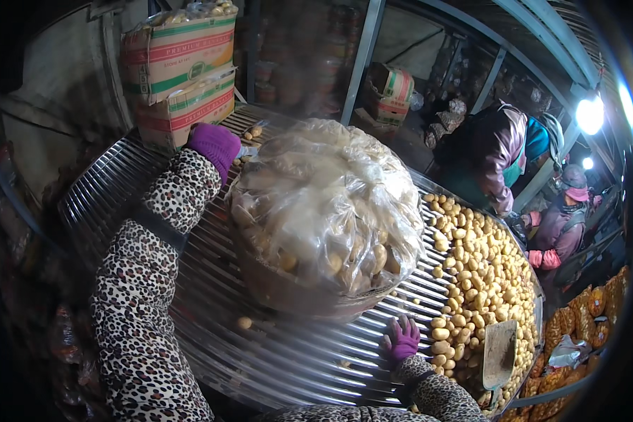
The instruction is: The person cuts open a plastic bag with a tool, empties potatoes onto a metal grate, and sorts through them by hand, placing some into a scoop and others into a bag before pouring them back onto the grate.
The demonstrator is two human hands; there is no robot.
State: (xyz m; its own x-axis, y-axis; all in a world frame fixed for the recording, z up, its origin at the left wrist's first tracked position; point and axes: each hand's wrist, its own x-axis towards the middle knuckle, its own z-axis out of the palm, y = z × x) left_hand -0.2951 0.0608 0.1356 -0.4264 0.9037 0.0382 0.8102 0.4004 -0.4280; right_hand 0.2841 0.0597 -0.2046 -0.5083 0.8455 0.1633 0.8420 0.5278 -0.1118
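A wide container, heaped with potatoes under a clear plastic bag, stands in the middle of a slatted metal sorting table. My left hand, in a purple knitted glove, is bent at its far left side, between the bag and a stack of cartons. Its fingers are hidden, so what they hold does not show. My right hand, in a purple glove with darker fingertips, rests on the slats with fingers spread. It holds nothing and is close to the left edge of a potato pile.
A metal scoop lies on the pile at the lower right. Two printed cartons are stacked at the far left, the upper full of potatoes. Two people, one bending, one farther right, are beyond the table. Filled mesh sacks lie at right.
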